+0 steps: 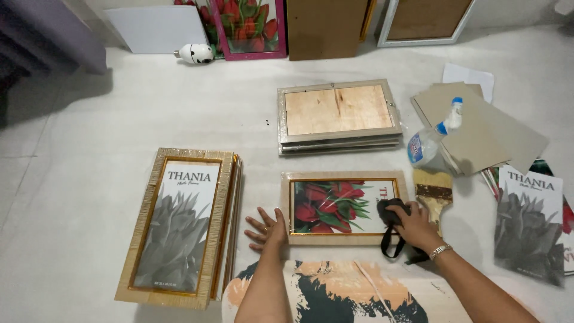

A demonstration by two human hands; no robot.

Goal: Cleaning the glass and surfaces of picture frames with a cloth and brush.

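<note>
Two hands frame my tulip picture frame [344, 207]: left hand [265, 229] flat, released beside it, right hand [412, 222] grasping a black cloth [391, 213] on its glass.

Centre frame [345, 207]: pale wood-look border, gold inner trim, glossy glazed tulip print. Cloth [391, 212] on it, black, matt, soft fabric. Brush [433, 190] right of it: wooden handle, pale bristles. Upper stack [338, 115]: silvery frames, bare plywood backs, matt. Left stack [179, 227]: textured gold frames, paper inserts. Right: grey matt cardboard [478, 131], clear plastic bottle [427, 143].
</note>
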